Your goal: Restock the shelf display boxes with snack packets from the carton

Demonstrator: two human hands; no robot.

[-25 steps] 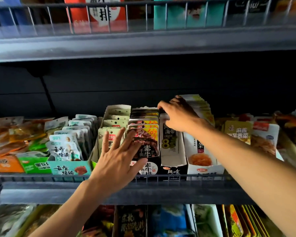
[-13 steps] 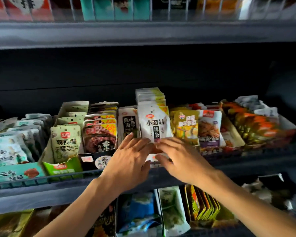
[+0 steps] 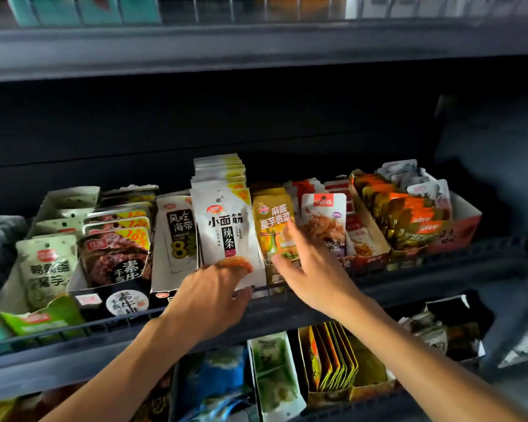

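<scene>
Where half a second ago both hands met at the foot of the white packet row, they have now parted. Shelf: dark, wire front rail, display boxes side by side along it. White packet row: tallest stack on the shelf, front packet upright, black characters, orange food picture at its base; it stands at mid-shelf, unchanged in place. Left hand: stayed at the base of that row, fingers curled against the front packet's lower edge and the rail; grip on the packet looks partial, thumb hidden. Right hand: has shifted to the right of the white row, fingers spread and straight, tips touching the yellow packet just beside the row; it grips nothing. Further right of the row, a red-topped packet; to the row's left, a black-lettered white packet, then dark brown packets.
</scene>
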